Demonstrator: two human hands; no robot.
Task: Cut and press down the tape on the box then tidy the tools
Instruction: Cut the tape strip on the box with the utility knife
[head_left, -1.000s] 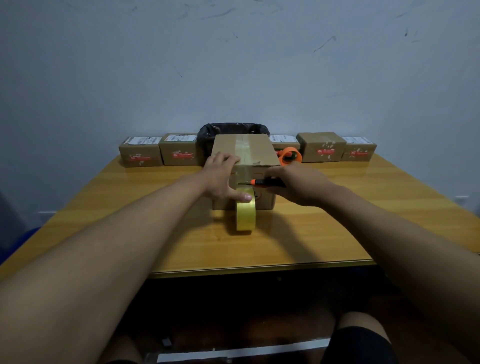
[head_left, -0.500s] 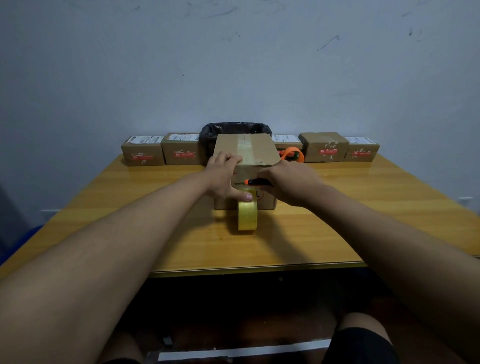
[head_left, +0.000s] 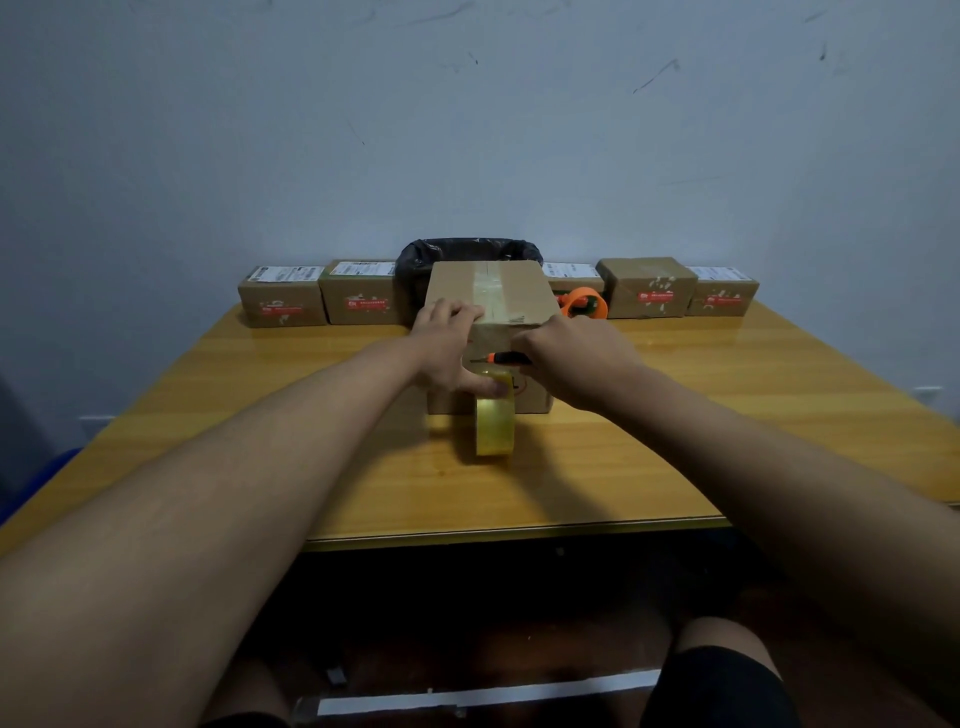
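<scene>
Both forearms reach forward from the near edge of the worktop (head_left: 727, 415) and meet at the cardboard box (head_left: 511, 299) standing at its centre. The left hand (head_left: 449, 345) lies over the box's near left corner: fingers curled onto the top face beside the strip of clear tape (head_left: 491, 291) that runs down the middle, thumb stretched along the front face and touching the top of the tape roll (head_left: 495, 418). The right hand (head_left: 569, 353) is closed round an orange-and-black cutter (head_left: 501, 358), whose tip points toward 9 o'clock across the box's front face, just above the roll. Whether the blade touches the tape cannot be told.

The tape roll stands on edge on the worktop, touching the foot of the box's front face at 6 o'clock from the box. Any strip joining roll to box is hidden behind the hands.

At 12 o'clock behind the box stands a bin with a black liner (head_left: 467, 252). Two small parcels (head_left: 283, 299) sit at 10 o'clock along the far edge, and more small parcels (head_left: 652, 291) at 2 o'clock. An orange tape dispenser (head_left: 584, 301) lies just beside the box's far right corner.

Compared with half a second earlier, the right hand has moved slightly leftward and the cutter tip lies nearer the left thumb. The left hand, box and roll are unchanged in place.
</scene>
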